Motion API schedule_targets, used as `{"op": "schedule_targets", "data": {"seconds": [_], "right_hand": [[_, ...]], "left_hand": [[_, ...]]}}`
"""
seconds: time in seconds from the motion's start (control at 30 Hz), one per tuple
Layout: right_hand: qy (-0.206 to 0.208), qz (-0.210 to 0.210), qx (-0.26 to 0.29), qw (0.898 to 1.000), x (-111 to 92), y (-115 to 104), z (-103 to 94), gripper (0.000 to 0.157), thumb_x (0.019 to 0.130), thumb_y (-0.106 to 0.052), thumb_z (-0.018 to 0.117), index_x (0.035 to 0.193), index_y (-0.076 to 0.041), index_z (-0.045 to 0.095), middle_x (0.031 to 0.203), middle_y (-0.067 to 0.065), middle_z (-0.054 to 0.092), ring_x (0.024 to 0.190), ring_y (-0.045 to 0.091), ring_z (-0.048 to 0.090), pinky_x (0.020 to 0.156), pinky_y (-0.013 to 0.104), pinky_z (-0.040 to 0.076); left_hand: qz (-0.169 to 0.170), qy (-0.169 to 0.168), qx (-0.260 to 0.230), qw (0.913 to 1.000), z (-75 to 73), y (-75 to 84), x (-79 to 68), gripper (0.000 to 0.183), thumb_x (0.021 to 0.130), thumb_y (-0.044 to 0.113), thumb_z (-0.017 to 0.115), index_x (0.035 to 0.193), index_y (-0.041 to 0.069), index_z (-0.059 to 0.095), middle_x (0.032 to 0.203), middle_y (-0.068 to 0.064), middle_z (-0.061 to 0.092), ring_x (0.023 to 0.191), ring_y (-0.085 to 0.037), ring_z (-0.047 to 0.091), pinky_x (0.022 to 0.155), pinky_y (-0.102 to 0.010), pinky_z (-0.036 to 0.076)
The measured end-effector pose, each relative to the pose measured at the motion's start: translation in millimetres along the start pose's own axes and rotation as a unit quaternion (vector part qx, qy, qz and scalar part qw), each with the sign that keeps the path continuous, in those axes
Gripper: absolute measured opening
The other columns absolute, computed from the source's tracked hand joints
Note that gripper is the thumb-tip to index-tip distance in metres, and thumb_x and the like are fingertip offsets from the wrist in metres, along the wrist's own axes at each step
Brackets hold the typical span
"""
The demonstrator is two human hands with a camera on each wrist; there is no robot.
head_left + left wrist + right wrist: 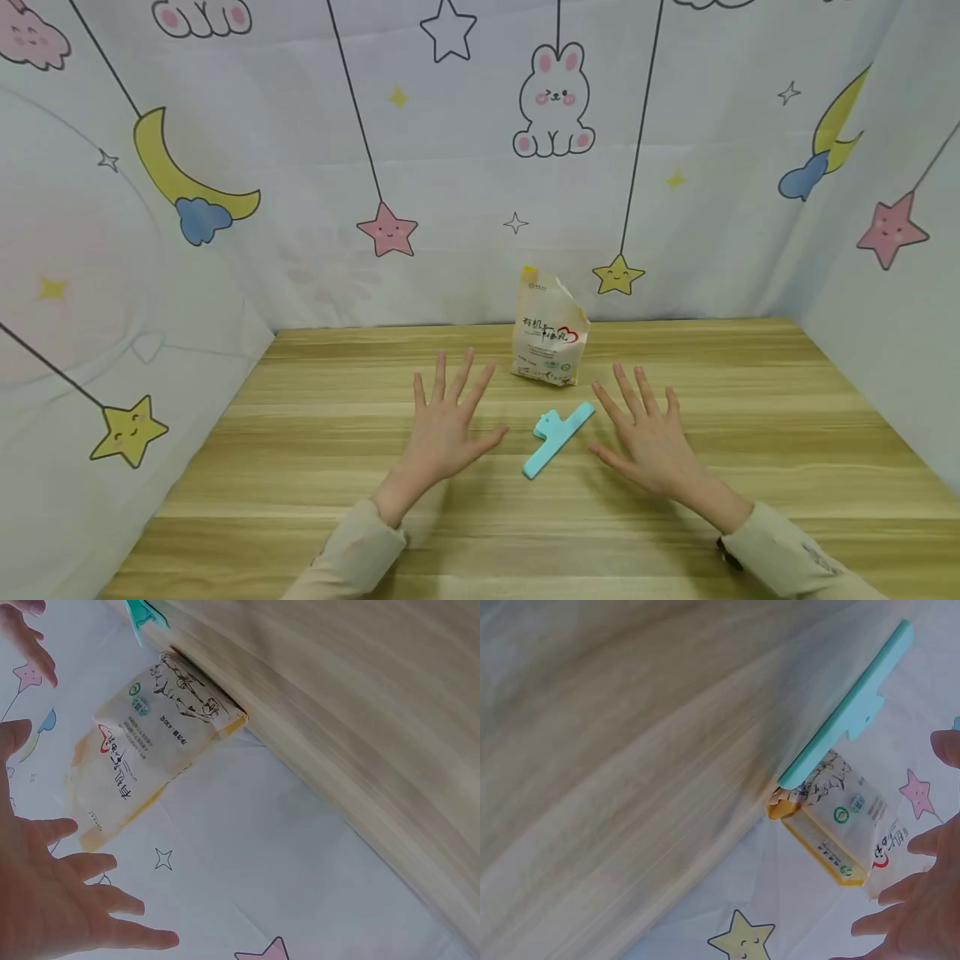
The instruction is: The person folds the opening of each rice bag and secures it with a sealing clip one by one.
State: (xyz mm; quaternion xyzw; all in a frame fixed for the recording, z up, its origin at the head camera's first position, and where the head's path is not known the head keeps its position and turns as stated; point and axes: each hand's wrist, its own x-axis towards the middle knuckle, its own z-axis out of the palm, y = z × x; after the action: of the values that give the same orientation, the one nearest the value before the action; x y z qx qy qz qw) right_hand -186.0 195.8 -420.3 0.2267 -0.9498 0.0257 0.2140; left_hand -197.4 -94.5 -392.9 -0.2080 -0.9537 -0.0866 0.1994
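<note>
Both hands hover above the table with fingers spread and nothing held. My left hand (444, 433) is left of a turquoise bag clip (557, 440), and my right hand (651, 442) is to its right. The clip lies slantwise on the wood, touched by neither hand. Behind it stands a cream paper bag (551, 329) with printed characters, a red heart and a slanted top edge. In the left wrist view the left hand (67, 900) shows with the bag (150, 750) beyond. The right wrist view has the right hand (919, 900) at its edge, near the clip (847, 712).
A wood-grain table (300, 467) spreads under the hands. White fabric (465, 167) printed with stars, moons and rabbits hangs along its back and sides, close behind the bag.
</note>
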Motion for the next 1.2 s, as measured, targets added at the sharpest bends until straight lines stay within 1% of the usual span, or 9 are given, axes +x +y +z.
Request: {"op": "schedule_targets", "data": {"seconds": [0.1, 0.33, 0.53, 0.7, 0.8, 0.9, 1.0, 1.07, 1.2], "right_hand": [[0.001, 0.000, 0.004, 1.000, 0.3, -0.6, -1.2, 0.080, 0.076, -0.054, 0.057, 0.141, -0.020, 0.025, 0.151, 0.011, 0.007, 0.136, 0.038, 0.009, 0.095, 0.069, 0.017], [0.008, -0.001, 0.010, 1.000, 0.6, -0.6, -0.5, 0.079, 0.076, -0.050, 0.060, 0.141, -0.019, 0.027, 0.149, 0.015, 0.016, 0.133, 0.041, 0.017, 0.094, 0.068, 0.018], [0.013, 0.000, 0.014, 1.000, 3.2, 0.1, 0.8, 0.077, 0.077, -0.047, 0.059, 0.141, -0.018, 0.027, 0.148, 0.015, 0.018, 0.133, 0.040, 0.018, 0.093, 0.067, 0.020], [0.034, -0.004, 0.024, 0.999, 8.3, 1.3, 0.2, 0.073, 0.078, -0.043, 0.060, 0.138, -0.014, 0.031, 0.147, 0.015, 0.021, 0.131, 0.040, 0.022, 0.092, 0.065, 0.023], [0.046, -0.004, 0.034, 0.998, 11.0, 1.6, -0.7, 0.072, 0.078, -0.040, 0.061, 0.138, -0.012, 0.033, 0.146, 0.015, 0.021, 0.130, 0.040, 0.024, 0.092, 0.064, 0.024], [0.050, -0.003, 0.041, 0.998, 12.8, 1.8, -1.3, 0.070, 0.079, -0.037, 0.061, 0.137, -0.011, 0.033, 0.147, 0.015, 0.021, 0.129, 0.039, 0.025, 0.092, 0.062, 0.025], [0.054, -0.003, 0.040, 0.998, 14.0, 2.1, -1.8, 0.068, 0.080, -0.036, 0.060, 0.137, -0.010, 0.034, 0.145, 0.016, 0.024, 0.129, 0.038, 0.027, 0.091, 0.060, 0.026], [0.058, -0.001, 0.039, 0.998, 14.9, 2.3, -1.3, 0.067, 0.080, -0.034, 0.061, 0.136, -0.008, 0.035, 0.144, 0.017, 0.027, 0.128, 0.038, 0.029, 0.091, 0.060, 0.028], [0.067, 0.006, 0.046, 0.997, 17.2, 3.1, -0.6, 0.066, 0.079, -0.030, 0.063, 0.135, -0.007, 0.037, 0.142, 0.018, 0.031, 0.126, 0.037, 0.033, 0.089, 0.059, 0.030]], "left_hand": [[0.004, 0.006, -0.004, 1.0000, -1.6, -1.1, 3.0, 0.079, 0.077, 0.058, 0.053, 0.142, 0.027, 0.021, 0.151, -0.003, 0.012, 0.138, -0.037, 0.002, 0.098, -0.068, 0.014], [0.015, 0.032, -0.015, 0.9993, -4.8, -3.7, 8.5, 0.077, 0.078, 0.053, 0.056, 0.141, 0.024, 0.025, 0.148, -0.008, 0.022, 0.137, -0.038, 0.008, 0.098, -0.068, 0.015], [0.016, 0.042, -0.017, 0.9988, -7.6, -5.6, 12.7, 0.075, 0.079, 0.051, 0.057, 0.141, 0.023, 0.027, 0.148, -0.006, 0.021, 0.137, -0.036, 0.009, 0.099, -0.066, 0.016], [0.020, 0.054, -0.032, 0.9978, -9.5, -6.3, 16.8, 0.071, 0.080, 0.046, 0.057, 0.140, 0.020, 0.030, 0.148, -0.005, 0.023, 0.137, -0.035, 0.011, 0.101, -0.065, 0.015], [0.027, 0.064, -0.029, 0.9972, -9.7, -7.5, 19.1, 0.067, 0.082, 0.042, 0.058, 0.139, 0.017, 0.033, 0.147, -0.006, 0.026, 0.137, -0.034, 0.013, 0.101, -0.064, 0.017], [0.038, 0.081, -0.027, 0.9956, -8.9, -9.2, 21.4, 0.064, 0.082, 0.038, 0.059, 0.137, 0.015, 0.037, 0.145, -0.006, 0.030, 0.136, -0.034, 0.017, 0.100, -0.063, 0.020], [0.051, 0.104, -0.029, 0.9929, -7.8, -11.4, 23.9, 0.061, 0.081, 0.035, 0.062, 0.134, 0.013, 0.041, 0.143, -0.006, 0.035, 0.135, -0.034, 0.022, 0.100, -0.063, 0.022], [0.060, 0.115, -0.033, 0.9910, -8.0, -12.6, 25.6, 0.060, 0.080, 0.033, 0.063, 0.133, 0.012, 0.043, 0.141, -0.007, 0.037, 0.134, -0.034, 0.023, 0.100, -0.062, 0.021], [0.081, 0.136, -0.026, 0.9870, -10.0, -14.9, 29.2, 0.058, 0.080, 0.029, 0.064, 0.131, 0.010, 0.045, 0.139, -0.009, 0.041, 0.132, -0.036, 0.028, 0.100, -0.061, 0.024]]}}
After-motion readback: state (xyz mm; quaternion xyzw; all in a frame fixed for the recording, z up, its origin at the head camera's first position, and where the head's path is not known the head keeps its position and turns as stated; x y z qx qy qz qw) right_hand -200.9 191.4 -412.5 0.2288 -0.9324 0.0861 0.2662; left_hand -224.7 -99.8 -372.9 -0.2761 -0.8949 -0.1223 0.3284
